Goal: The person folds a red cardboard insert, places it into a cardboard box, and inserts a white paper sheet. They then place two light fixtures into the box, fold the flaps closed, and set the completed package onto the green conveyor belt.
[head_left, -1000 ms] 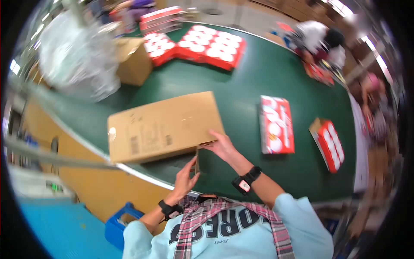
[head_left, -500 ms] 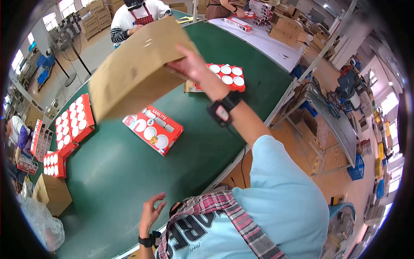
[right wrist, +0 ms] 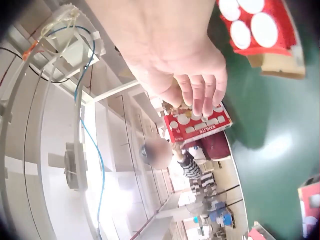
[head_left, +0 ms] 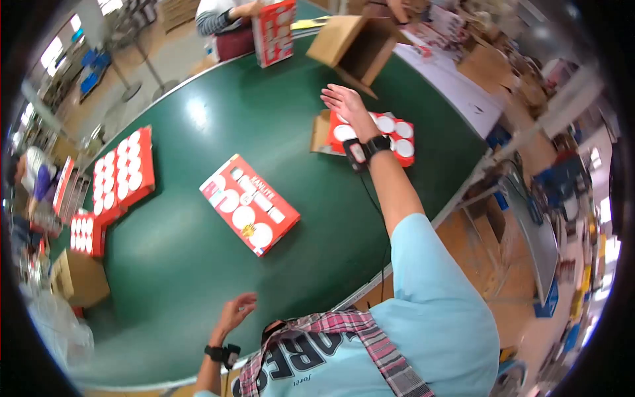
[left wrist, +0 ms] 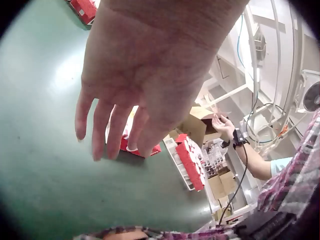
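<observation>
My right hand (head_left: 347, 106) reaches far across the green table, fingers straight and holding nothing. Just beyond its fingertips, a brown cardboard box (head_left: 334, 40) stands tilted, its hollow side facing right and a flap hanging down. Beneath my right wrist lies a red pack of white round lamps (head_left: 403, 142) with a brown cardboard end, partly hidden by the arm. My left hand (head_left: 231, 314) hovers over the near side of the table with loose, empty fingers; its palm (left wrist: 140, 70) fills the top of the left wrist view. Nearest to it is a red XANLITE carton (head_left: 251, 205) lying flat.
Across the table, a person in striped sleeves (head_left: 215, 20) holds an upright red carton (head_left: 274, 33). Red lamp packs (head_left: 122, 175) line the left side, near a smaller brown box (head_left: 79, 278) and clear plastic (head_left: 63, 337). A metal post and frame (head_left: 473, 178) border the right edge.
The large brown box went from both my hands to my right hand alone, swung right across the table, and is now released at the far side. My left hand let go of it.
</observation>
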Demonstrator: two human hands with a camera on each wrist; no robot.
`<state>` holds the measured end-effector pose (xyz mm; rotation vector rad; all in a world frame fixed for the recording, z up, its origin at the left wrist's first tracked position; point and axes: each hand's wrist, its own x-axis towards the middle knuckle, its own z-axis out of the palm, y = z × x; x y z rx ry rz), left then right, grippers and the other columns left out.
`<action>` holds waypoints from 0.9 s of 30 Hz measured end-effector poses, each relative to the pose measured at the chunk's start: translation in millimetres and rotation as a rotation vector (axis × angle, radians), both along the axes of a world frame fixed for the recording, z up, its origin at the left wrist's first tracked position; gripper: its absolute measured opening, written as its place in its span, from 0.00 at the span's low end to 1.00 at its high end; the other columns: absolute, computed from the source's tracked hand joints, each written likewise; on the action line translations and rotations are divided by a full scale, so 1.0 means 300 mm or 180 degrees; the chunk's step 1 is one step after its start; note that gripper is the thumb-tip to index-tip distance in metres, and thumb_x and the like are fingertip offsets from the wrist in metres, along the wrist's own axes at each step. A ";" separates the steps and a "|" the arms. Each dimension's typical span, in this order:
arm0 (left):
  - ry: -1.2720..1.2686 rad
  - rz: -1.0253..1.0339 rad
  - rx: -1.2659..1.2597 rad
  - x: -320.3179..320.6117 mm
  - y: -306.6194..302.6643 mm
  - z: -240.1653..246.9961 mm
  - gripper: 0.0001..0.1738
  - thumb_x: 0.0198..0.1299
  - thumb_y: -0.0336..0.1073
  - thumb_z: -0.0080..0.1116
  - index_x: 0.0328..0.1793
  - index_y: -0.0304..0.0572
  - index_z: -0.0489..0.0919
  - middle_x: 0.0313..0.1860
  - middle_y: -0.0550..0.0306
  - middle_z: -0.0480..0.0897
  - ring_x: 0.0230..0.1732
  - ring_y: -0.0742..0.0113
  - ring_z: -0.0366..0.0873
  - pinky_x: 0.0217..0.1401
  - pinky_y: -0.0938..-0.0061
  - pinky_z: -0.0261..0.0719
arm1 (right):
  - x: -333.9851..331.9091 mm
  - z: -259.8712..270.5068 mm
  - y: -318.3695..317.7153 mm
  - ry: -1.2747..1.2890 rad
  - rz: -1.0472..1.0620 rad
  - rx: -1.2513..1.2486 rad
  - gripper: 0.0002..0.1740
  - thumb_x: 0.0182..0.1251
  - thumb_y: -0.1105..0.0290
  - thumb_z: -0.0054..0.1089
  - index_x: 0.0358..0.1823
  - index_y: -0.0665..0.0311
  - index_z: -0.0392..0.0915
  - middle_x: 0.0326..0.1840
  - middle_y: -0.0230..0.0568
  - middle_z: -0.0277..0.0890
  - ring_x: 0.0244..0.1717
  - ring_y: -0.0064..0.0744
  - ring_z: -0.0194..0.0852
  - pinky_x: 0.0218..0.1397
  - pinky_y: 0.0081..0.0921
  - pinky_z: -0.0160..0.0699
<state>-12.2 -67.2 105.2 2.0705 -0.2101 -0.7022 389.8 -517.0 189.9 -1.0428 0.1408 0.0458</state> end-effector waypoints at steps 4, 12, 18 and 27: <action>-0.0218 0.0280 -0.0157 0.075 0.137 -0.059 0.19 0.61 0.37 0.58 0.57 0.39 0.77 0.43 0.52 0.85 0.43 0.66 0.82 0.47 0.71 0.79 | -0.011 -0.207 0.185 -0.0148 0.0561 0.0241 0.18 0.70 0.67 0.52 0.57 0.69 0.71 0.48 0.46 0.77 0.47 0.32 0.75 0.56 0.27 0.74; -0.0741 0.2672 -0.0579 0.074 0.761 0.036 0.18 0.63 0.39 0.55 0.56 0.39 0.77 0.41 0.56 0.84 0.43 0.69 0.82 0.48 0.72 0.77 | -0.198 -0.177 0.765 -0.0038 0.1429 -0.1010 0.18 0.68 0.63 0.55 0.54 0.65 0.73 0.43 0.38 0.79 0.44 0.26 0.77 0.51 0.23 0.74; -0.1265 0.4794 -0.0789 -0.099 1.370 0.092 0.25 0.64 0.49 0.53 0.60 0.40 0.73 0.45 0.54 0.83 0.46 0.67 0.81 0.49 0.73 0.76 | -0.375 -0.131 1.390 -0.0483 0.2113 -0.1568 0.17 0.69 0.62 0.52 0.50 0.68 0.74 0.39 0.40 0.79 0.41 0.29 0.79 0.49 0.24 0.76; -0.1881 0.5638 -0.1178 -0.061 1.962 0.117 0.52 0.55 0.65 0.57 0.75 0.38 0.52 0.75 0.47 0.51 0.76 0.51 0.43 0.72 0.49 0.47 | -0.500 -0.234 2.698 -0.1504 0.2920 -0.1173 0.31 0.67 0.49 0.52 0.58 0.70 0.70 0.54 0.44 0.75 0.57 0.35 0.72 0.58 0.28 0.69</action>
